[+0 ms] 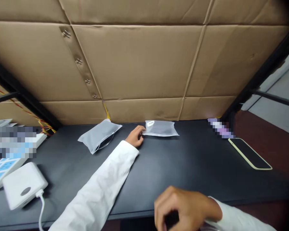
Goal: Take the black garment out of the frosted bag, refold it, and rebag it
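My left hand point(135, 136) is stretched far across the black table, fingers bent and the thumb apart from them. Its fingertips are at the left edge of a flat frosted plastic bag point(161, 129) with a small white label. To the left of that hand lies a second frosted bag point(98, 134), its mouth slightly parted. Low in the picture, my right hand point(183, 208) is over the table's front edge with curled fingers. The lower frame edge cuts off its fingertips, so whatever they may hold is hidden. Something clear and shiny shows beneath the right wrist, too little to name.
A phone in a pale yellow case point(251, 154) lies at the right. At the left are a white charger-like box point(25, 186) with a cable and a white power strip point(4, 168) with blue sockets. A cardboard wall point(139, 64) rises behind the table point(195, 160), between black frame posts.
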### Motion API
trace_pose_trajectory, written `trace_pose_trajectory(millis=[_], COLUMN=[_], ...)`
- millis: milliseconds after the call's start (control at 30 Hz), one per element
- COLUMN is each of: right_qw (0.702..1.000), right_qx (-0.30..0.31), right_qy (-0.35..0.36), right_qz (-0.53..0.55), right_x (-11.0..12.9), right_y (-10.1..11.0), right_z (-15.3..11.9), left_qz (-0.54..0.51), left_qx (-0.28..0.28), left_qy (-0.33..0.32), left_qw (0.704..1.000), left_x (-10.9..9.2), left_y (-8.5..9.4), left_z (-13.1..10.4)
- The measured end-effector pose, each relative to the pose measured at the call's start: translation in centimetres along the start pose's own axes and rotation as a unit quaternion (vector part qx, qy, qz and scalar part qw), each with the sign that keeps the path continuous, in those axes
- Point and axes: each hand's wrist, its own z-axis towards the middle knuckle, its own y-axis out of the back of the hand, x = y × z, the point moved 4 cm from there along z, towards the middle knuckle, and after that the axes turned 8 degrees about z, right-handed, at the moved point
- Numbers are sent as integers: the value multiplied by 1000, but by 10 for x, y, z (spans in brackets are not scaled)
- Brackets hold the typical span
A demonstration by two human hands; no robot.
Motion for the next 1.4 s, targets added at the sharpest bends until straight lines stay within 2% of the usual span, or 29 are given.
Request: trace_pose_trajectory(millis=[33,67,100,200,233,333,467,600,733,833,933,1033,1200,1400], right_qw=[996,978,956,888,869,825,779,759,731,735,757,754,741,725], right_qx=[-85,-185,-252,-390,-412,-415,-394,-348,-331,-325,-317,-317,-357,-417], right_qy=[-9,-27,-35,-18,-8,27,59,65,70,77,74,70,33,-32], right_qz=[-35,-91,-143,-244,-273,-381,-485,-547,-593,-590,-567,-571,-568,-548], right_x=[-4,-11,-18,-48,-57,-76,-77,-76,-76,-76,-75,-76,-78,-87], right_y=[21,44,65,114,125,139,140,134,127,124,127,137,172,213], right_z=[3,4,4,2,2,9,23,31,31,31,31,24,-5,-48], left_qz=[7,17,27,46,51,67,99,165,192,200,199,182,149,121], left_qx=[-2,-6,-12,-45,-54,-75,-88,-88,-82,-76,-69,-64,-97,-136], left_qy=[-13,-24,-32,-54,-64,-103,-132,-153,-175,-185,-185,-151,-68,-24], left_qw=[1000,1000,999,996,995,990,982,970,962,959,960,969,982,983], left_x=[-1,-2,-2,-3,-4,-15,-38,-62,-75,-79,-80,-74,-51,-36], left_y=[0,-1,-1,1,1,2,-2,-7,-9,-9,-9,-7,5,13], left_z=[-1,-1,-2,-3,-3,-3,-3,-4,-6,-7,-7,-8,-8,-7])
